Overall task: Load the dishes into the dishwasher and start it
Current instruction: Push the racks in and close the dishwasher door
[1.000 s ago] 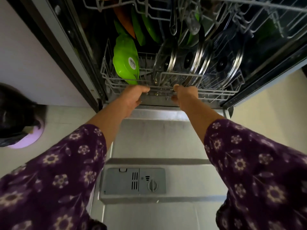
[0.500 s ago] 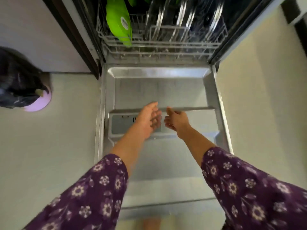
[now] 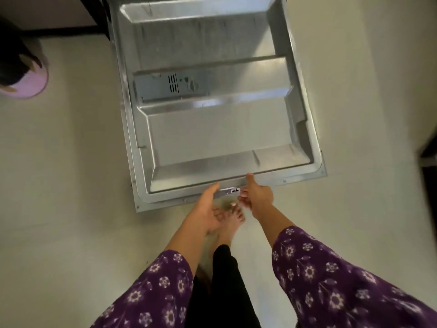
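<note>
Two hands at the 6 o'clock edge of the dishwasher door (image 3: 212, 129), which lies open flat toward 12 o'clock. Right hand (image 3: 256, 197): thumb on top of the rim, fingers curled under, clamped on the door just beside the latch (image 3: 229, 191). Left hand (image 3: 208, 207): thumb touching the rim, fingers loosely curled below; can't tell if gripping. Detergent dispenser (image 3: 170, 86) mid-door. Pink bin (image 3: 30, 87) on the floor at 9 o'clock.

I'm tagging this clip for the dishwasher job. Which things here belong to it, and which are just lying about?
Belongs to the job: dishwasher door, lying open; detergent dispenser; door latch; left hand and right hand at the door's front edge.
Just lying about: pink bin with black bag, on the floor at left.
</note>
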`<state>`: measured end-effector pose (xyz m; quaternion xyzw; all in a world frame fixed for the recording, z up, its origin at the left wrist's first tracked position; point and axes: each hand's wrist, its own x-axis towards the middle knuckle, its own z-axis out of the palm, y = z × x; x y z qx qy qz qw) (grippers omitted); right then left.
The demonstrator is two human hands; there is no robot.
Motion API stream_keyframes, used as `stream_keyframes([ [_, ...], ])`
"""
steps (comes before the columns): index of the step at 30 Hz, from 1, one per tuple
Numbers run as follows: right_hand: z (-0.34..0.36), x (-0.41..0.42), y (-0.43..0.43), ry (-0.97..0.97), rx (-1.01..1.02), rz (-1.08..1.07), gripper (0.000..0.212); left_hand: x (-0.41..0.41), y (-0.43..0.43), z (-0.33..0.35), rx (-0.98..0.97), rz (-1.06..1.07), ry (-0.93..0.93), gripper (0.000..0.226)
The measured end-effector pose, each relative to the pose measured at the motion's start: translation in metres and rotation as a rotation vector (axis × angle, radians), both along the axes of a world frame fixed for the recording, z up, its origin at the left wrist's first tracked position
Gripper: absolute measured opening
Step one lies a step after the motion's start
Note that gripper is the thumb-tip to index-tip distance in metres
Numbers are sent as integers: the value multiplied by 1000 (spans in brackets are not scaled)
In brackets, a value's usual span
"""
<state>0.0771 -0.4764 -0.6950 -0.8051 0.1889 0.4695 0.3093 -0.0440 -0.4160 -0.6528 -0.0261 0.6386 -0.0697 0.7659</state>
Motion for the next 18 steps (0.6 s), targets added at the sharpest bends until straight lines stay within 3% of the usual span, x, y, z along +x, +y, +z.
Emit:
stream_keyframes([
  [2, -11, -3, -22, 8, -61, -79, 64, -4, -8, -8, 6, 131, 14, 69],
  [4, -21, 3, -36, 113, -54, -14, 100, -5, -14, -24, 99, 248, 94, 82],
  [6, -33, 7, -46, 276, 46, 29, 137, -7, -20, -42, 185, 338, 147, 80],
  [7, -39, 9, -49, 322, 138, -21, 140, -7, -20, -50, 211, 371, 146, 80],
  [11, -49, 19, -37, 348, 503, -357, 101, -5, -9, -67, 226, 476, 127, 87],
  [15, -40, 16, -19, 237, 495, -452, 38, -5, 0, -65, 189, 533, 141, 86],
  [18, -21, 8, -19, 162, 458, -418, 46, -7, 2, -46, 215, 519, 144, 86],
])
